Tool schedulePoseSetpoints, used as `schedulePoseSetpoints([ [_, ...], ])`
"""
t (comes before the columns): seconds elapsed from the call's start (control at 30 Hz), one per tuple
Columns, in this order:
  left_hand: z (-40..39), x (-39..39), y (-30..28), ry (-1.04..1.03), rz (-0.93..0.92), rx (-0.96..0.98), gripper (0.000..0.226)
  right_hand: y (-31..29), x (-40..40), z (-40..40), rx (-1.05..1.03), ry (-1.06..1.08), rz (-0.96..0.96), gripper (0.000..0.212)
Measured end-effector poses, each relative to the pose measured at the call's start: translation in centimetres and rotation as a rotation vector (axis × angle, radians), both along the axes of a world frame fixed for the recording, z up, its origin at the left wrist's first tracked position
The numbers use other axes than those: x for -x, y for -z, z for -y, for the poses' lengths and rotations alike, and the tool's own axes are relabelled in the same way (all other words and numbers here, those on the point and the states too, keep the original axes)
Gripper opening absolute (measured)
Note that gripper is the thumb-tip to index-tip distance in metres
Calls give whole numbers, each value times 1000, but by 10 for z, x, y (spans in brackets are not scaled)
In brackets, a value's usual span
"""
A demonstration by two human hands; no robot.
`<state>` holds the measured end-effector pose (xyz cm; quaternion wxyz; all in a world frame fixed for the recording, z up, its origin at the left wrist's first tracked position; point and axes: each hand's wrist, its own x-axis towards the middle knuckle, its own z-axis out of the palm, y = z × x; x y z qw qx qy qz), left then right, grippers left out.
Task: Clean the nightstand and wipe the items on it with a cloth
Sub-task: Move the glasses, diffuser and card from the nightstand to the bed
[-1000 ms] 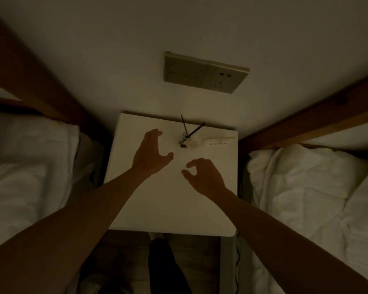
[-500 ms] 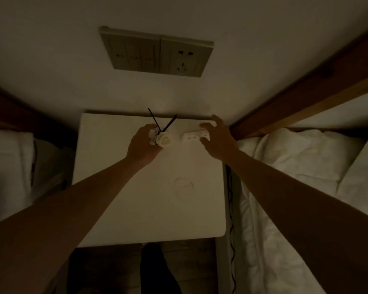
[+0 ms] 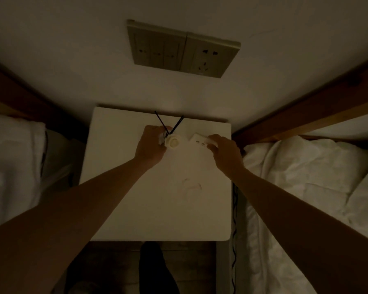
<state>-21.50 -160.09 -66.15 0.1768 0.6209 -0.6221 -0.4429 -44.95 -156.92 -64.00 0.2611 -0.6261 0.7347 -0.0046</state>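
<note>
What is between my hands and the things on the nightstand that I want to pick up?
Nothing visible. The left hand already grips the small round white item with the black sticks, and the right hand grips the white power strip, both at the back of the nightstand.

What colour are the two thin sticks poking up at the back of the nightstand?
Black sticks, seen in the head view.

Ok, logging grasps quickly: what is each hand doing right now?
Left hand: fingers curled round the small white round item with black sticks.
Right hand: fingers gripping the white power strip.
</note>
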Motion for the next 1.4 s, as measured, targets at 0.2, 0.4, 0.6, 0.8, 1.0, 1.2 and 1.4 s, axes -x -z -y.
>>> schedulePoseSetpoints([
  [0.2,-25,-40,-23,-240,-128,7,46,-14,-31,-3,-52,-20,101,31],
  [0.4,-46,-124,-57,-232,-168,98,28,-45,-98,18,-161,-219,170,30],
  [0.6,-96,-224,-101,-555,-50,135,29,-81,-215,36,-140,-508,178,29],
  [0.8,-178,-306,-129,-800,41,37,49,-122,-332,4,-178,-776,261,34],
  [1.0,-277,-385,-152,-1022,-73,63,41,-149,-437,-60,-186,-1048,320,34],
  [1.2,-377,-436,-169,-1203,51,49,42,-160,-523,-133,-210,-1189,380,34],
  [1.4,-477,-476,-181,-1359,40,108,34,-163,-596,-211,-188,-1354,352,29],
])
